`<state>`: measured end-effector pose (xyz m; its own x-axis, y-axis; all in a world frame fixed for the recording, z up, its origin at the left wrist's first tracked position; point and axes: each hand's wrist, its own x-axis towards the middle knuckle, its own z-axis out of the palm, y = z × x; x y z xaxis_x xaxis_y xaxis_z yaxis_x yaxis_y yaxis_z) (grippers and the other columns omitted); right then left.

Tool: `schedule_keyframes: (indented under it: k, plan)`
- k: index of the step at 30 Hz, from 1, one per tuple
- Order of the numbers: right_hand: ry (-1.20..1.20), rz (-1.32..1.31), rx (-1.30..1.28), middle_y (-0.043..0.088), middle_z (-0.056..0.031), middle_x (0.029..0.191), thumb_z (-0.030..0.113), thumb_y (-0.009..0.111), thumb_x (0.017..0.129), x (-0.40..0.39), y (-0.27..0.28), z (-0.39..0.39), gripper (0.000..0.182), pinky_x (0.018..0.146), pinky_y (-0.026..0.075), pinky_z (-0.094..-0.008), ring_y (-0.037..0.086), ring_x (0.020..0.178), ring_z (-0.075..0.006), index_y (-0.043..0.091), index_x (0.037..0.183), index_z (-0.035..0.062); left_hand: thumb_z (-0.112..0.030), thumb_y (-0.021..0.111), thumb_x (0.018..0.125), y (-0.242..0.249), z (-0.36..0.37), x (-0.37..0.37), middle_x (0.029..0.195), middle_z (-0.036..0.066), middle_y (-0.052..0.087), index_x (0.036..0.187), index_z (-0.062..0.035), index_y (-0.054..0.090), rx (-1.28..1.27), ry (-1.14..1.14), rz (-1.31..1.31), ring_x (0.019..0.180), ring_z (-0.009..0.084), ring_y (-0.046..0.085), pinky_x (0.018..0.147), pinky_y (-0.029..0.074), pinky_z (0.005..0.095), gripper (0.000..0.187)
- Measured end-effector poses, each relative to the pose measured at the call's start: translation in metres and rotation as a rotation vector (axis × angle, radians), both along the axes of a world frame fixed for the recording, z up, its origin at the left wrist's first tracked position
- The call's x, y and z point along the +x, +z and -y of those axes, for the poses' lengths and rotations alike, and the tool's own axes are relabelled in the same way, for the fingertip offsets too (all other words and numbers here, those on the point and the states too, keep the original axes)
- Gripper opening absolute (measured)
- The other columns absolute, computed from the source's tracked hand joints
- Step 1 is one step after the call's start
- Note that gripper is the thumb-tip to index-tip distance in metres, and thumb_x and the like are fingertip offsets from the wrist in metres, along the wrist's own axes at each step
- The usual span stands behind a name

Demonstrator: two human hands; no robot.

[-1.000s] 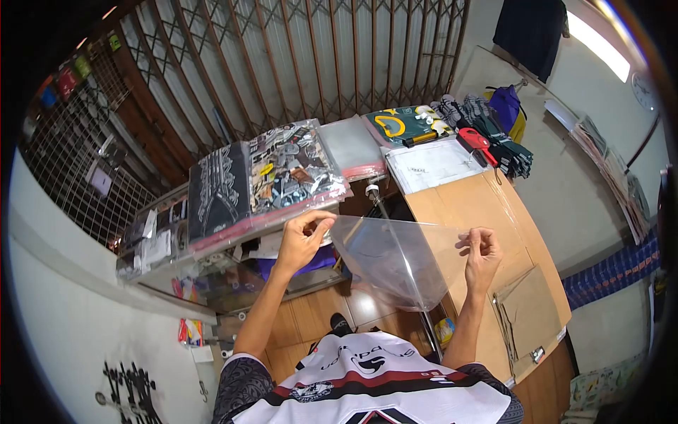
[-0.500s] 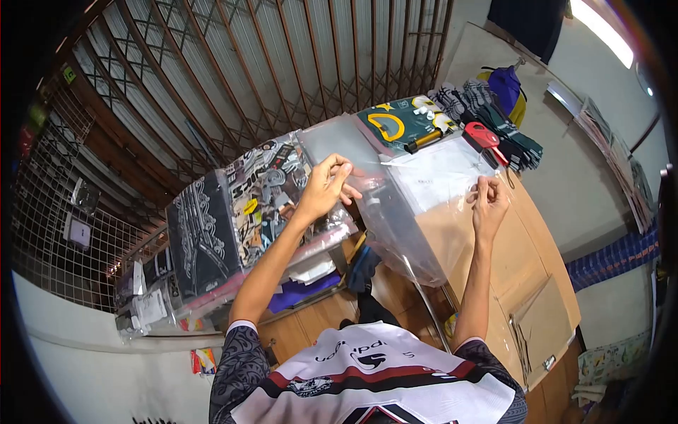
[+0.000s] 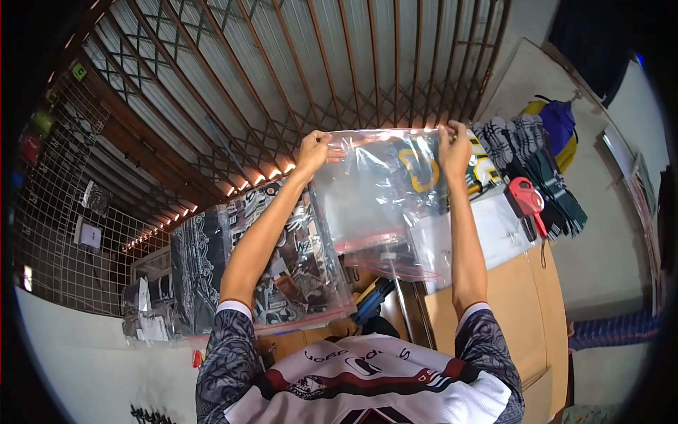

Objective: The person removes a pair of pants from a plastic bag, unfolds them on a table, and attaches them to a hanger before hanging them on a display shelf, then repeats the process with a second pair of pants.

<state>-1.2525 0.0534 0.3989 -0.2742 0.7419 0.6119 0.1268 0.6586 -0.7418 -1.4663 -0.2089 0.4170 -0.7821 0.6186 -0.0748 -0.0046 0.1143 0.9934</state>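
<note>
A clear plastic bag [image 3: 378, 177] is stretched between my two hands, its top edge raised toward the metal gate. My left hand [image 3: 319, 152] pinches the left upper corner with closed fingers. At the other upper corner, my right hand [image 3: 455, 150] grips the plastic the same way. Through the film I see a dark green folded garment with a yellow print [image 3: 418, 171]. Below hangs the bag's lower part, where a thin red line shows. A packed garment with a busy grey-and-black print [image 3: 293, 247] lies left of the bag, near my left forearm.
A black packed garment [image 3: 201, 268] lies farther left. White sheets in plastic [image 3: 498, 219] and a red hand-held tool [image 3: 524, 199] are on the right, beside striped socks or gloves [image 3: 515, 145]. A folding metal gate [image 3: 353, 63] stands behind the table. The tan tabletop [image 3: 494, 311] extends toward me.
Both hands have moved up toward the gate, the right one also leftward. The plastic bag, lower and slanted before, is now spread upright between them. The head view has shifted.
</note>
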Motion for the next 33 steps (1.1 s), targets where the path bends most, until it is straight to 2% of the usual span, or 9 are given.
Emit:
schedule_keyframes:
  k: [5, 9, 12, 21, 23, 26, 29, 30, 33]
  plan:
    - [0.210, 0.022, 0.156, 0.066, -0.0245, 0.111, 0.016, 0.070, 0.090, -0.032, -0.011, 0.105, 0.036, 0.092, 0.048, -0.0480, 0.061, 0.105, -0.0428, 0.062, 0.119, -0.0029, -0.016, 0.044, 0.109, -0.058, -0.024, -0.078, 0.104, 0.028, 0.071, 0.118, 0.0078, 0.050, -0.105, 0.131, 0.071, 0.090, 0.0318, 0.077, 0.072, 0.066, 0.0340, 0.026]
    - [0.416, 0.532, 0.163, 0.043, -0.0248, 0.153, 0.032, 0.080, 0.082, -0.034, -0.112, 0.208, 0.078, 0.113, 0.029, -0.0680, 0.036, 0.145, -0.0460, 0.047, 0.148, 0.0066, -0.007, 0.043, 0.105, -0.097, -0.030, -0.115, 0.107, 0.028, 0.072, 0.118, 0.0133, 0.057, -0.220, 0.106, 0.122, 0.088, 0.0332, 0.077, 0.074, 0.066, 0.0347, 0.028]
    - [0.498, 0.699, 0.057, 0.023, -0.0297, 0.163, 0.039, 0.083, 0.080, -0.031, -0.154, 0.234, 0.098, 0.112, 0.016, -0.0795, 0.014, 0.152, -0.0548, 0.034, 0.159, 0.0096, -0.007, 0.039, 0.105, -0.121, -0.034, -0.136, 0.106, 0.027, 0.073, 0.116, 0.0144, 0.063, -0.306, 0.180, 0.093, 0.088, 0.0314, 0.077, 0.073, 0.066, 0.0332, 0.034]
    - [0.657, 0.850, -0.154, 0.013, -0.0358, 0.165, 0.056, 0.089, 0.067, -0.026, -0.191, 0.234, 0.129, 0.109, 0.013, -0.0843, 0.011, 0.150, -0.0621, 0.020, 0.164, 0.0078, -0.012, 0.045, 0.106, -0.160, -0.039, -0.184, 0.106, 0.023, 0.073, 0.118, 0.0090, 0.061, -0.427, 0.281, 0.087, 0.080, 0.0264, 0.078, 0.057, 0.062, 0.0301, 0.029]
    - [0.717, 0.861, -0.157, 0.014, -0.0355, 0.165, 0.057, 0.089, 0.067, -0.024, -0.191, 0.234, 0.128, 0.110, 0.014, -0.0834, 0.013, 0.150, -0.0614, 0.020, 0.164, 0.0084, -0.014, 0.048, 0.105, -0.162, -0.038, -0.181, 0.110, 0.023, 0.071, 0.120, 0.0078, 0.058, -0.425, 0.325, 0.055, 0.077, 0.0253, 0.077, 0.053, 0.060, 0.0292, 0.028]
    - [0.765, 0.734, -0.259, 0.018, -0.0347, 0.164, 0.050, 0.085, 0.076, -0.018, -0.184, 0.228, 0.113, 0.113, 0.016, -0.0796, 0.016, 0.150, -0.0602, 0.024, 0.162, 0.0101, -0.018, 0.056, 0.102, -0.187, -0.037, -0.198, 0.116, 0.025, 0.070, 0.142, 0.0116, 0.046, -0.600, 0.236, -0.194, 0.095, 0.0349, 0.075, 0.087, 0.061, 0.0377, 0.050]
    - [0.669, 0.531, -0.263, 0.026, -0.0331, 0.162, 0.034, 0.078, 0.087, -0.014, -0.176, 0.212, 0.087, 0.116, 0.018, -0.0745, 0.021, 0.149, -0.0572, 0.033, 0.158, 0.0094, -0.018, 0.059, 0.100, -0.144, -0.043, -0.140, 0.134, 0.032, 0.059, 0.147, 0.0093, 0.042, -0.671, 0.083, -0.873, 0.126, 0.0399, 0.061, 0.110, 0.047, 0.0428, 0.057]
    - [0.615, 0.464, -0.245, 0.028, -0.0325, 0.161, 0.028, 0.075, 0.091, -0.011, -0.174, 0.205, 0.078, 0.117, 0.019, -0.0728, 0.023, 0.149, -0.0559, 0.037, 0.156, 0.0088, -0.016, 0.064, 0.095, -0.118, -0.043, -0.113, 0.147, 0.035, 0.048, 0.149, 0.0079, 0.042, -0.645, -0.074, -0.654, 0.144, 0.0401, 0.042, 0.119, 0.036, 0.0437, 0.062]
    - [0.440, 0.465, -0.202, 0.034, -0.0324, 0.158, 0.014, 0.066, 0.095, -0.002, -0.161, 0.179, 0.064, 0.118, 0.025, -0.0672, 0.028, 0.147, -0.0556, 0.040, 0.153, 0.0048, -0.016, 0.061, 0.094, -0.112, -0.023, -0.032, 0.137, 0.035, 0.056, 0.136, 0.0085, 0.054, -0.665, -0.403, -0.749, 0.130, 0.0455, 0.054, 0.113, 0.043, 0.0472, 0.049]
